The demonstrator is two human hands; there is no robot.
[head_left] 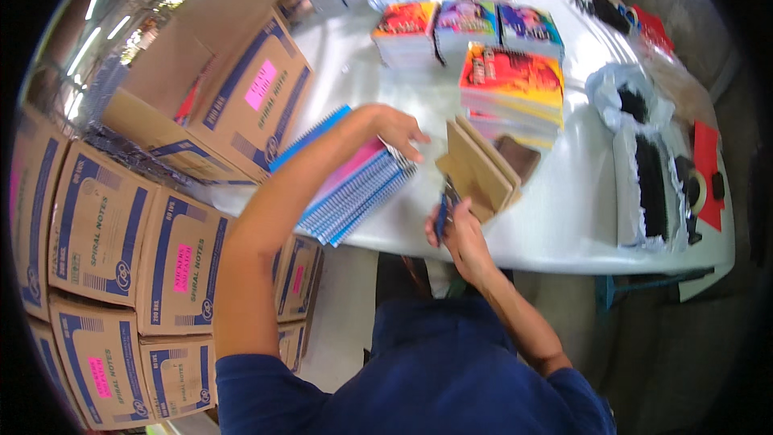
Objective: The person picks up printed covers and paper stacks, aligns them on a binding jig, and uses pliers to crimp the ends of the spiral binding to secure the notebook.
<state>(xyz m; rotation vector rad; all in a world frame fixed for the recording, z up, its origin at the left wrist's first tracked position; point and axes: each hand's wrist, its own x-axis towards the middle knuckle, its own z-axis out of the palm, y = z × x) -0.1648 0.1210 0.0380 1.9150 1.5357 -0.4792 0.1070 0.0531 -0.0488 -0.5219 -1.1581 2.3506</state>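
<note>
Centre: left hand (400,126) over blue spiral notebooks (354,201), fingers apart | Lower centre: right fingers clamped round a blue-handled tool (440,217), brown cardboard (473,165) crowding it | Upper left: open carton (250,101) walls the surface (555,234)

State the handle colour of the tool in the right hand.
The tool's handles are blue, as the head view shows.

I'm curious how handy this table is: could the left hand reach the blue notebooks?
Probably yes: the left hand is right by the far end of the blue notebooks, with nothing visible between them.
</note>
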